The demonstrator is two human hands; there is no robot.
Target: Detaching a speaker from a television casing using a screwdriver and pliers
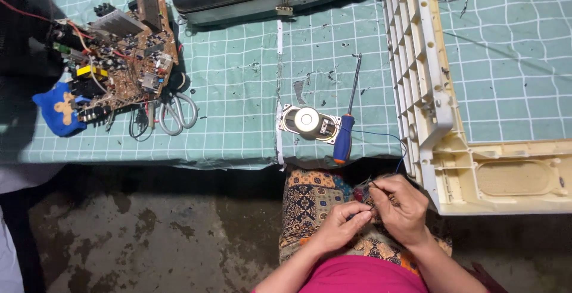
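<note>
One oval speaker [307,121] lies at the near edge of the green gridded mat [238,78], and everything else is placed from it. Just beside it on the right lies one blue-handled screwdriver [344,135], tip pointing away. Well to its left sit one brown circuit board [122,60] and one pair of scissors [176,111]. To its right the cream plastic housing [429,90] overhangs the mat edge, hemming in that side. Below the speaker, over the patterned cloth on the lap, the left hand [339,224] and right hand [402,206] meet, fingertips pinched on thin wire ends [370,193]; a blue wire [381,135] runs up toward the speaker.
</note>
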